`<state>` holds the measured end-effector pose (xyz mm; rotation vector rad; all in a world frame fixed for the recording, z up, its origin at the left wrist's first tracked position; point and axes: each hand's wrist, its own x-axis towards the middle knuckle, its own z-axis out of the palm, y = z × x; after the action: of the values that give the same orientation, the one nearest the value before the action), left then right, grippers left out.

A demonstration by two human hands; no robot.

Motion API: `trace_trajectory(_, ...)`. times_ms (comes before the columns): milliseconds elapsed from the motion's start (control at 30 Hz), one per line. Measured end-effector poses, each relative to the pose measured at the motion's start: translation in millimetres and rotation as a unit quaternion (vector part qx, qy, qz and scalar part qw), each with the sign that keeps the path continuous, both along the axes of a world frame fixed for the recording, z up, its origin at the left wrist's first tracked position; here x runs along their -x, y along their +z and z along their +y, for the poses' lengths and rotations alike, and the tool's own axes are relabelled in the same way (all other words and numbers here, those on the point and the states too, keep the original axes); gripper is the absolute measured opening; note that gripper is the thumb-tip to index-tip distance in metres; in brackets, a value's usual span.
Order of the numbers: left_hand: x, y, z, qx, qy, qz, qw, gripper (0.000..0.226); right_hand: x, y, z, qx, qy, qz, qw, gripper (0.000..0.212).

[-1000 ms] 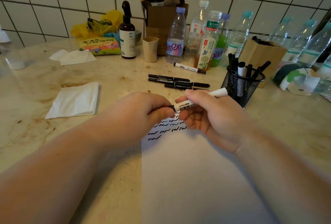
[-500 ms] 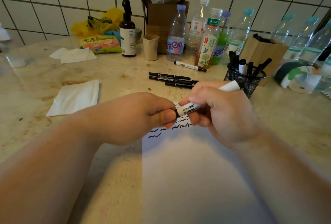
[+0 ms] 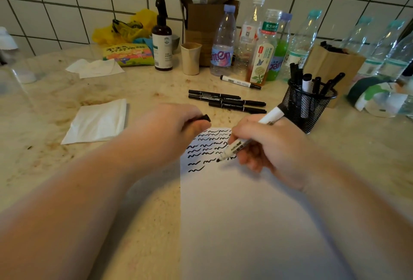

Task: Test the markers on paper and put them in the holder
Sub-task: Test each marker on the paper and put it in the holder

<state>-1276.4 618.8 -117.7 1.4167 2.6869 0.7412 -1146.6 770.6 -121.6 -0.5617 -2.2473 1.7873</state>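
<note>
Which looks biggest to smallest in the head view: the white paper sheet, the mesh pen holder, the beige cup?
1. White paper sheet, though nearest the camera.
2. Mesh pen holder.
3. Beige cup, farther away.

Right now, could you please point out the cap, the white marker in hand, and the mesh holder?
cap [image 3: 204, 117]: head view, its black end showing past the left fingers.
white marker [image 3: 237, 146]: head view, printed barrel.
holder [image 3: 297, 105]: head view, mesh wall.
</note>
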Motion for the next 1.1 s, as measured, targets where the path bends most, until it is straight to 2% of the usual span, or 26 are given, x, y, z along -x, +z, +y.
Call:
trace_trajectory(133, 4.6, -7.9, 0.2, 0.024, 0.015, -0.028, 0.999, 0.018, -1.8, -2.4, -7.3, 0.009, 0.008, -0.010, 1.000, 0.016)
trace_trajectory(367, 4.2, -15.1, 2.0, 0.049, 0.028, -0.022, 0.998, 0.023, 0.5, -5.9, -11.7, -0.007, 0.012, -0.011, 1.000, 0.016)
trace_trajectory(733, 5.6, -18.7, 2.1, 0.035, 0.026, -0.034, 0.998, 0.025, 2.2, -5.6, -13.8, -0.050, 0.019, -0.037, 0.998, 0.015)
trace_trajectory(1100, 6.2, -18.0, 1.3, 0.033, 0.027, -0.041, 0.998, 0.024, 2.8, -8.1, -4.1, -0.066, -0.030, -0.054, 0.996, 0.018)
